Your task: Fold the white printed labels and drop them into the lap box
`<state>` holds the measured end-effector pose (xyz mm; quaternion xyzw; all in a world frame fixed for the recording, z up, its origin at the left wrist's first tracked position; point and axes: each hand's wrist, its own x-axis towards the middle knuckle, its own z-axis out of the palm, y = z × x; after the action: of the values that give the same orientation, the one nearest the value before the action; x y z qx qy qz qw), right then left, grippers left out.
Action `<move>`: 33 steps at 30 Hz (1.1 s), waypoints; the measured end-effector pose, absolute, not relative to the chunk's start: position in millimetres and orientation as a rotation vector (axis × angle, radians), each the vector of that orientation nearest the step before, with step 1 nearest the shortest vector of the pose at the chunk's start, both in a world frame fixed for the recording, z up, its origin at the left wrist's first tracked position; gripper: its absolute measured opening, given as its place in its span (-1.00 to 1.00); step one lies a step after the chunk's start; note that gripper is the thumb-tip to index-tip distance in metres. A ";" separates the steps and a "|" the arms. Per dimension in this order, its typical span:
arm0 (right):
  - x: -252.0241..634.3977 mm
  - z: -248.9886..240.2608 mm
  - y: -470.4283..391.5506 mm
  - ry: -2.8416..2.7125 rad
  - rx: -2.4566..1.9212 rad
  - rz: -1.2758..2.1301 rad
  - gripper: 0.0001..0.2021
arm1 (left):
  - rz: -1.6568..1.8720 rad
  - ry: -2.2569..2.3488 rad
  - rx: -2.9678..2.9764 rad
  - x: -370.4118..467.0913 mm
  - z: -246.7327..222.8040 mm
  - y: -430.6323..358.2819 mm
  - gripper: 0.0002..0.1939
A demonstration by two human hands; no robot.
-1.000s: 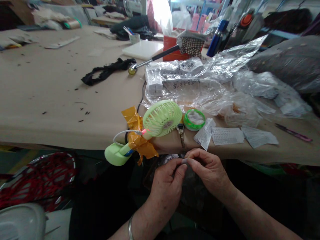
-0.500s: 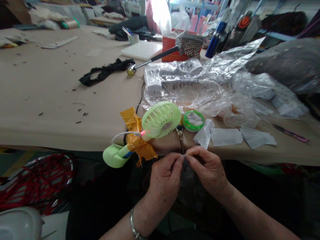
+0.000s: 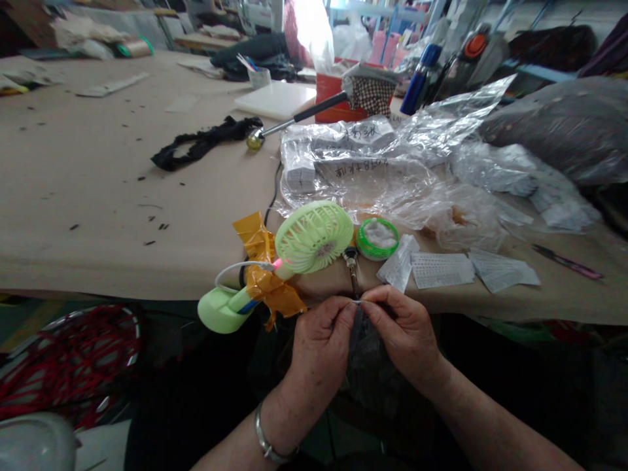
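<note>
A small whitish strip (image 3: 357, 301) stretches between my two hands at the table's front edge. My left hand (image 3: 324, 343) pinches one end between thumb and fingertips, while my right hand (image 3: 405, 330) pinches the other end. Most of the strip is hidden by the fingers. Just beyond the fingertips, a slim metal rod tool (image 3: 352, 267) with a dark collar points down over the edge toward the strip; I cannot tell whether they touch. White printed labels (image 3: 443, 269) lie fanned out to the right, beside a green tub (image 3: 377, 239) of white fluffy material.
A light-green fan (image 3: 314, 237) is fixed to the edge with brown tape (image 3: 267, 294), left of the hands. Behind are clear plastic bags (image 3: 392, 186) over label bundles, a hammer-like tool (image 3: 299, 120) and black fabric (image 3: 196, 144). A pink-black pen (image 3: 566, 263) lies right.
The view has shifted slightly. Both hands keep their pinch near the rod tool, and a little more of the white strip shows between the fingertips.
</note>
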<state>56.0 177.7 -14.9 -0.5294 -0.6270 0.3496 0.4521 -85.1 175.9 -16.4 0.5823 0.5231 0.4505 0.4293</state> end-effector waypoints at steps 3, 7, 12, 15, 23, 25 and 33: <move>55.7 -15.1 177.7 -1.523 -1.315 0.878 -0.92 | 1.127 1.303 1.426 -84.2 -14.4 177.3 -0.83; 57.3 -17.4 169.3 -1.526 -1.312 0.909 -0.92 | 1.105 1.279 1.401 -85.3 -12.1 171.1 -0.83; 67.2 -6.1 150.5 -1.640 -1.242 0.903 -0.83 | 1.037 1.250 1.409 -91.8 -22.5 153.7 -0.79; 77.7 12.4 157.4 -1.843 -1.156 0.639 -0.87 | 0.971 1.301 1.377 -96.1 -38.5 150.1 -0.76; 91.4 30.6 231.4 -2.171 -1.319 -0.247 -0.73 | 0.890 1.410 1.339 -103.3 -65.3 153.9 -0.70; 95.2 26.6 236.2 -2.178 -1.350 -0.255 -0.74 | 0.850 1.406 1.358 -103.3 -65.6 151.7 -0.73; 126.3 0.6 193.8 -2.018 -1.254 -0.139 -0.83 | 0.788 1.331 1.368 -89.2 -66.7 142.2 -0.81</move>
<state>126.3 193.8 0.6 -0.4892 -0.7872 -0.0541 0.3717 -89.2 142.2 -66.7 0.5686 0.5536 0.3275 0.5128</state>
